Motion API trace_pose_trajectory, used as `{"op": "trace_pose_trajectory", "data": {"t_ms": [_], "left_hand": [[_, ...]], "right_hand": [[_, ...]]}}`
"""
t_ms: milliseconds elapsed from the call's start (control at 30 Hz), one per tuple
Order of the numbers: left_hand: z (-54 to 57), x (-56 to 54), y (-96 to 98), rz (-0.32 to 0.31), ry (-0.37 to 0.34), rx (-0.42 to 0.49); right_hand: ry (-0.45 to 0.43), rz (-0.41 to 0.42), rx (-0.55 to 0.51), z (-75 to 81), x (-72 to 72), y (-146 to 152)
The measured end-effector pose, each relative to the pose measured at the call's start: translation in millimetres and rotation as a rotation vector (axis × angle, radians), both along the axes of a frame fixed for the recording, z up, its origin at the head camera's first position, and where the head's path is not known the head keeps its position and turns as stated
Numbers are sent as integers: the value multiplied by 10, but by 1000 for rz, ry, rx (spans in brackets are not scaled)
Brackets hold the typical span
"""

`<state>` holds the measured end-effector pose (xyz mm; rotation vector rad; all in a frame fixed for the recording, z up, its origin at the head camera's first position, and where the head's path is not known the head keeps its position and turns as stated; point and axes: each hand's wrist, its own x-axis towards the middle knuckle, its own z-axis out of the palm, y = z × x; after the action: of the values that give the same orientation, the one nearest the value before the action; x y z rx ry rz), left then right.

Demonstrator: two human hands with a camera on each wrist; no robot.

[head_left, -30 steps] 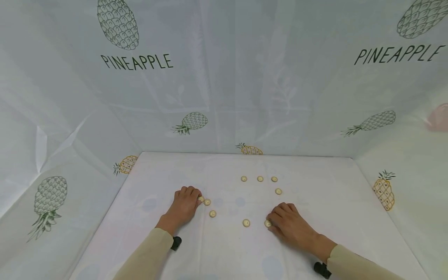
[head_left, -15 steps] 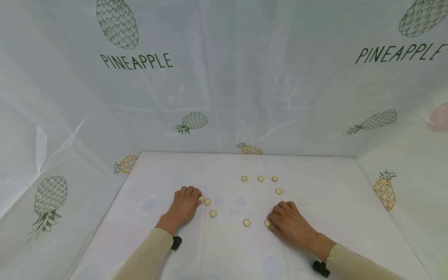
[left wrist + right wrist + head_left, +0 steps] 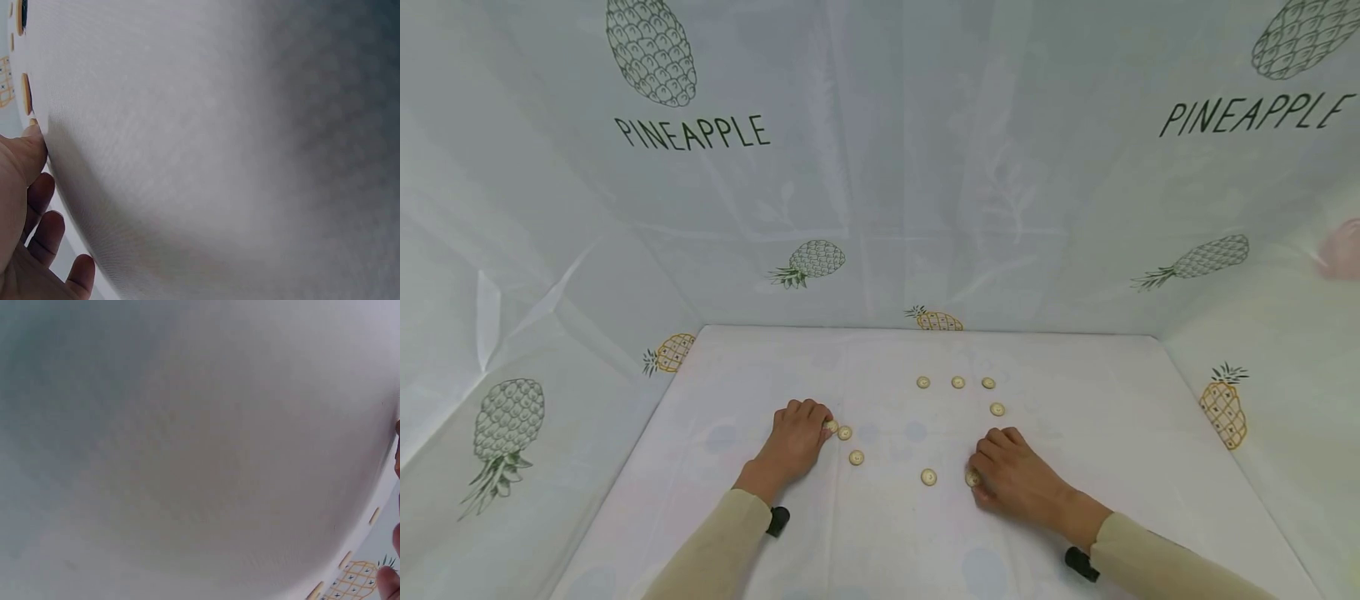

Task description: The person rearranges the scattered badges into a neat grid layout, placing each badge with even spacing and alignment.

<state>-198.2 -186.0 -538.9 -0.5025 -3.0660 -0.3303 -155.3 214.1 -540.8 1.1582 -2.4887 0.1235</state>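
Note:
My left hand (image 3: 795,437) rests on the left of the table, pinching a round cream button (image 3: 831,426) between thumb and finger. Almost touching that one is a second button (image 3: 845,432), and another button (image 3: 856,457) lies a little nearer. In the left wrist view, my left hand's thumb (image 3: 32,150) is beside thin discs seen edge-on. My right hand (image 3: 1017,475) holds a button (image 3: 972,477) at its fingertips, partly covered by them. To its left lies a separate button (image 3: 928,477). The right wrist view catches only some fingertips (image 3: 389,581) at its edge.
Farther back, a row of buttons (image 3: 958,382) lies flat, with one more button (image 3: 997,409) just in front of its right end. A white cloth covers the table (image 3: 887,542). Behind it hangs a pineapple-printed curtain (image 3: 880,192), which also closes in both sides.
The right hand and forearm have shifted slightly up and left, and its fingers cover more of the button they hold. The left hand and the loose buttons have stayed put.

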Motion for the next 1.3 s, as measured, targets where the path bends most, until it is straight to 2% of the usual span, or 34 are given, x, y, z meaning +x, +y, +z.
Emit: {"op": "trace_pose_trajectory", "data": {"t_ms": [167, 267, 533, 933, 1067, 1300], "left_hand": [[1, 3, -3, 0, 3, -4], [-1, 0, -4, -1, 4, -3], [-19, -14, -18, -8, 19, 0], [-37, -23, -31, -14, 27, 15], [-24, -25, -24, -8, 18, 16], [-4, -17, -15, -4, 18, 13]], "right_hand": [[71, 39, 17, 10, -25, -3], [75, 36, 18, 7, -36, 7], [68, 1, -16, 0, -91, 71], [70, -53, -18, 46, -252, 191], [79, -70, -30, 61, -322, 213], [32, -152, -20, 98, -503, 296]]}}
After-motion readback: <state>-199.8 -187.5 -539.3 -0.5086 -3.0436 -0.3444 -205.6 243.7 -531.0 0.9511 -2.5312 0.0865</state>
